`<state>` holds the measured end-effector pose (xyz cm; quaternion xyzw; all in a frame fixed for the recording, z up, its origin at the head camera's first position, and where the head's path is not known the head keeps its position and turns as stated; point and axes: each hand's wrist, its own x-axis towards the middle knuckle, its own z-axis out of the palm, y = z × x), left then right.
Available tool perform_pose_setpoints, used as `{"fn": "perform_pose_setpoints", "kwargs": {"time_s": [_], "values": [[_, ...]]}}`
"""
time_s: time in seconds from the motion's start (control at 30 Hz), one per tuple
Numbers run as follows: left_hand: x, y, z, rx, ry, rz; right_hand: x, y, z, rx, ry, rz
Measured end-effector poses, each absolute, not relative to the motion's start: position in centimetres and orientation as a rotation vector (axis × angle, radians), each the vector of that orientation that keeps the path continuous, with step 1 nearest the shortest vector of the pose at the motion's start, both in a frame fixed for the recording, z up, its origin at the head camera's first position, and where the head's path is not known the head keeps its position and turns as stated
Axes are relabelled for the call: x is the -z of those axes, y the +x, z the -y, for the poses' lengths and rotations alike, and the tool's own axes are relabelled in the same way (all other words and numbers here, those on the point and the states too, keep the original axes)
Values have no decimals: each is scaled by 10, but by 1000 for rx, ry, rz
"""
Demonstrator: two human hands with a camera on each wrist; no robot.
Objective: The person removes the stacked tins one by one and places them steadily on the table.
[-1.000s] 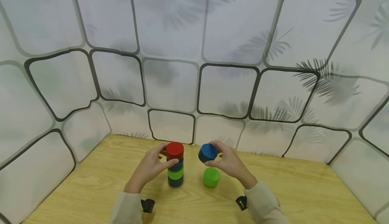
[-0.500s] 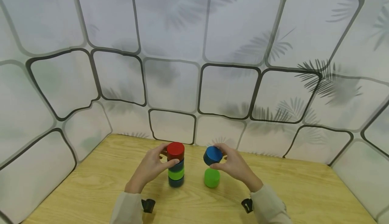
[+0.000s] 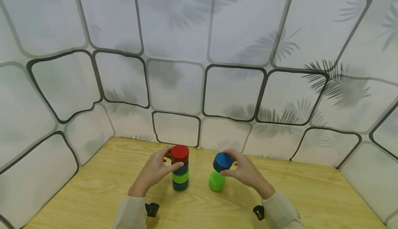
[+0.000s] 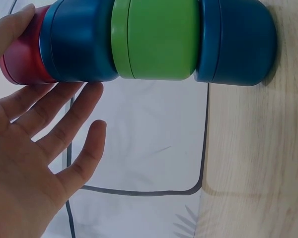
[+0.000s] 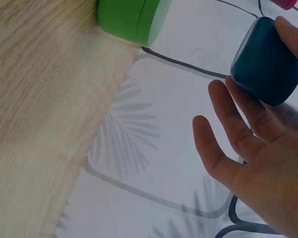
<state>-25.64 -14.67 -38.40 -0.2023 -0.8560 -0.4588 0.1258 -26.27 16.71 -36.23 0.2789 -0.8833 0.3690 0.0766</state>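
Observation:
A stack of small round lidded tins stands upright left of centre. From the top it runs red tin [image 3: 179, 153], blue tin [image 4: 84, 39], green tin [image 4: 161, 39], and another blue tin [image 4: 241, 42] on the table. My left hand [image 3: 155, 170] holds the red tin between thumb and fingers, its fingers reaching down beside the upper blue tin. My right hand [image 3: 244, 170] grips a separate blue tin [image 3: 222, 161] in the air, slightly tilted. Below it a lone green tin [image 3: 216, 182] sits on the table, partly overlapped by the held tin in the head view.
The light wooden table [image 3: 93, 187] extends to both sides of the hands. A pale wall covering [image 3: 174, 84] with dark rounded outlines and leaf prints rises behind the table and at both sides. Black wrist straps [image 3: 152, 209] show below the hands.
My right hand has moved right and slightly down with the blue tin, from beside the stack to above the lone green tin. The left hand and the stack stay where they were.

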Motion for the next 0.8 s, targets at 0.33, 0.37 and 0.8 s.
{"fn": "perform_pose_setpoints", "kwargs": {"time_s": [0.33, 0.37, 0.8], "values": [[385, -257, 147, 1346, -576, 2489, 367, -263, -174, -1069, 853, 2660], [385, -257, 147, 1348, -579, 2488, 368, -263, -175, -1069, 849, 2664], [384, -256, 147, 1341, -574, 2495, 377, -265, -184, -1087, 872, 2678]]}}
